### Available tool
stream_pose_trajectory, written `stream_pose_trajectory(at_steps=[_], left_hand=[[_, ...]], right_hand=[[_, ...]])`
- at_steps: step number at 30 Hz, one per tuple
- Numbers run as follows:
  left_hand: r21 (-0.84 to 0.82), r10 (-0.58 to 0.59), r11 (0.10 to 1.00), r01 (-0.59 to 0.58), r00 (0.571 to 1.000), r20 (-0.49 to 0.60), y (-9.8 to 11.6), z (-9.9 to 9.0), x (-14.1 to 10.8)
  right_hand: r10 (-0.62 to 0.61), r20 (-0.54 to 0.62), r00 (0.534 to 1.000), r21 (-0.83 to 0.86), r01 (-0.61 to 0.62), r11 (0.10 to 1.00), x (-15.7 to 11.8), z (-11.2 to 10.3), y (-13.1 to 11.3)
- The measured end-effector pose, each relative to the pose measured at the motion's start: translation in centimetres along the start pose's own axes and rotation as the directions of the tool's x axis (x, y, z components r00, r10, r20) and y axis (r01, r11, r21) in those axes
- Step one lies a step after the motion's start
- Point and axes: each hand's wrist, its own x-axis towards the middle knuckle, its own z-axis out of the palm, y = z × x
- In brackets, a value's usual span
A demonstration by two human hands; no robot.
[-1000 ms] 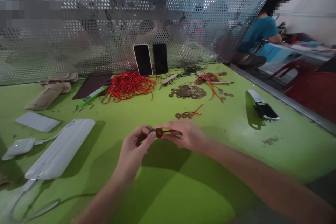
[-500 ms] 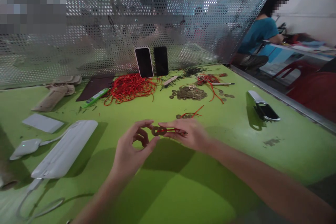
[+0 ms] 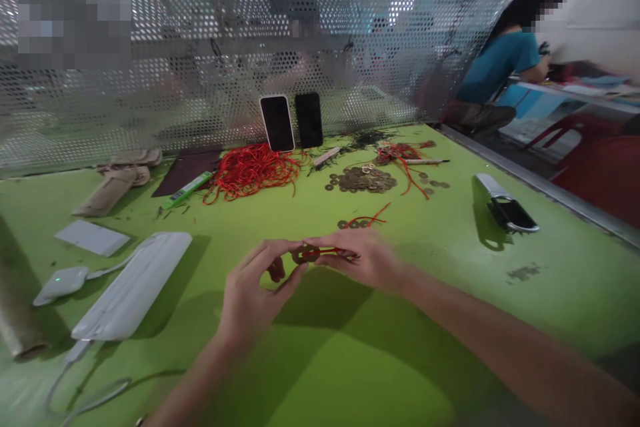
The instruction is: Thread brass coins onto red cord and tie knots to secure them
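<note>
While the left hand (image 3: 253,290) curves its thumb and fingertips around the edges of a small overlapping set of round, dark bronze-coloured, holed metal discs (image 3: 306,253), the right hand (image 3: 367,260) pinches this set and the thin red cord (image 3: 327,251) running from it. Whether the left fingers clasp or merely touch the discs, I cannot tell. Both hands and the set are in front of the broad heap of brownish, round, holed metal coins (image 3: 367,179), the landmark here. Between that heap and the right hand lies a short row of similar grey-brown coins (image 3: 343,224) with a thin red string (image 3: 377,213). Left of the heap is a loose tangle of bright red cord (image 3: 255,170); right of it, well apart, lies a black and silver metal-looking object (image 3: 510,210). Behind it, two upright, dark-screened phones (image 3: 277,123) lean by a perforated metal panel (image 3: 190,93).
</note>
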Motion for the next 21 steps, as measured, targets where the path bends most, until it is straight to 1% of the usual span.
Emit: stream_pose_trajectory(at_steps=[6, 10, 12, 14, 16, 17, 19, 20, 21], left_hand=[[-0.008, 0.029, 1.000, -0.029, 0.999, -0.029, -0.1, 0.0, -0.1], [-0.003, 0.029, 1.000, -0.029, 0.998, -0.061, -0.2, -0.1, -0.2], [0.029, 0.053, 0.998, -0.052, 0.997, -0.048, -0.7, -0.2, 0.0], [0.089, 0.052, 0.995, -0.051, 0.999, -0.011, -1.3, -0.1, 0.5], [0.177, 0.015, 0.984, -0.025, 0.998, 0.054, -2.0, 0.7, 1.8], [0.234, -0.013, 0.972, -0.006, 0.997, 0.078, -2.4, 1.3, 2.7], [0.362, -0.049, 0.932, -0.028, 0.978, 0.201, -3.0, 3.2, 5.0], [0.449, -0.082, 0.892, -0.052, 0.958, 0.274, -3.3, 4.4, 6.3], [0.481, -0.099, 0.874, -0.062, 0.948, 0.303, -3.6, 5.7, 7.6]], right_hand=[[0.005, -0.004, 1.000, 0.003, -0.005, 1.000, 0.0, 0.0, 0.0], [-0.023, -0.014, 1.000, 0.010, 0.023, 1.000, 0.1, -0.3, -0.2], [-0.034, -0.048, 0.998, 0.031, 0.035, 0.999, 0.3, -0.9, -0.2], [-0.017, -0.121, 0.993, 0.056, 0.024, 0.998, 0.5, -2.1, 0.1], [0.038, -0.221, 0.975, 0.052, -0.027, 0.998, 0.6, -3.6, 0.5], [0.075, -0.276, 0.958, 0.039, -0.067, 0.997, 0.7, -4.5, 0.9], [0.130, -0.388, 0.912, 0.015, -0.135, 0.991, 0.6, -5.9, 1.8], [0.141, -0.444, 0.885, 0.011, -0.151, 0.988, 0.5, -6.5, 2.4], [0.146, -0.490, 0.859, 0.008, -0.163, 0.987, 0.5, -7.0, 3.0]])
